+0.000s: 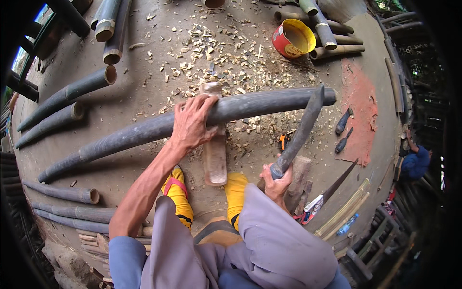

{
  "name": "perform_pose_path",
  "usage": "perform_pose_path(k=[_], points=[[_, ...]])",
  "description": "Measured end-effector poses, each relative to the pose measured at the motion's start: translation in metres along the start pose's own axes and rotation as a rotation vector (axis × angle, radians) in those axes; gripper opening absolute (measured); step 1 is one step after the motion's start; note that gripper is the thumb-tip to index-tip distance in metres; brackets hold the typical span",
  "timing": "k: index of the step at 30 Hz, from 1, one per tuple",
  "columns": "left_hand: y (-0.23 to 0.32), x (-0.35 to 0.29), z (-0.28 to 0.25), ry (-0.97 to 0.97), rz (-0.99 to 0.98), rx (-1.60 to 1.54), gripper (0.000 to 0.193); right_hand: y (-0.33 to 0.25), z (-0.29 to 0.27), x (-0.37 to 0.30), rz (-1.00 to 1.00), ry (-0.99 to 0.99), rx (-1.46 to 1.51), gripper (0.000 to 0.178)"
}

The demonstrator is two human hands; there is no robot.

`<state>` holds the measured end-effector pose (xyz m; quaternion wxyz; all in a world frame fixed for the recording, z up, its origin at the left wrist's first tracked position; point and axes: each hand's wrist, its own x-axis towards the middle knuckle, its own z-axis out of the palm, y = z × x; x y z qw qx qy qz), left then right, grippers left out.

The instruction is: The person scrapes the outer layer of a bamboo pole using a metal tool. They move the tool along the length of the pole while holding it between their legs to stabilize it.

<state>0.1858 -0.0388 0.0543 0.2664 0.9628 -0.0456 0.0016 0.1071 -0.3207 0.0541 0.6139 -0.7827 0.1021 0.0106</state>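
Note:
A long dark bamboo pole [137, 132] lies across a wooden block [214, 161] in front of me. My left hand [191, 123] is closed over the pole right where it crosses the block. In my right hand [276, 182] is the handle of a machete [303, 130], its broad blade slanting up and away. The blade's tip overlaps the pole's right end in view; whether they touch I cannot tell. An orange and black tape measure [283, 142] lies on the ground just beyond my right hand.
Wood chips [216, 50] litter the far ground near a red and yellow bucket [293, 38]. Cut bamboo [72, 91] lies at left. At right are a handsaw [332, 192], two dark tools [343, 130] by a reddish sheet [358, 113], and another person [416, 161].

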Motion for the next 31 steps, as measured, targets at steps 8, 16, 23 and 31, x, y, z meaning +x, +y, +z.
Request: perform_pose_path(k=[8, 16, 23, 31], points=[[-0.186, -0.161, -0.067, -0.089, -0.280, 0.409, 0.079, 0.026, -0.026, -0.010, 0.033, 0.035, -0.121, 0.044], [-0.096, -0.073, -0.060, -0.278, -0.295, 0.133, 0.063, 0.029, -0.034, 0.007, 0.040, 0.161, -0.090, 0.044], [0.034, 0.058, 0.010, -0.551, -0.178, -0.041, 0.066, 0.036, -0.041, -0.001, 0.034, 0.245, -0.217, 0.042], [0.090, 0.070, 0.042, -0.462, -0.023, 0.111, 0.086, 0.021, -0.057, -0.019, 0.136, 0.296, -0.074, 0.045]])
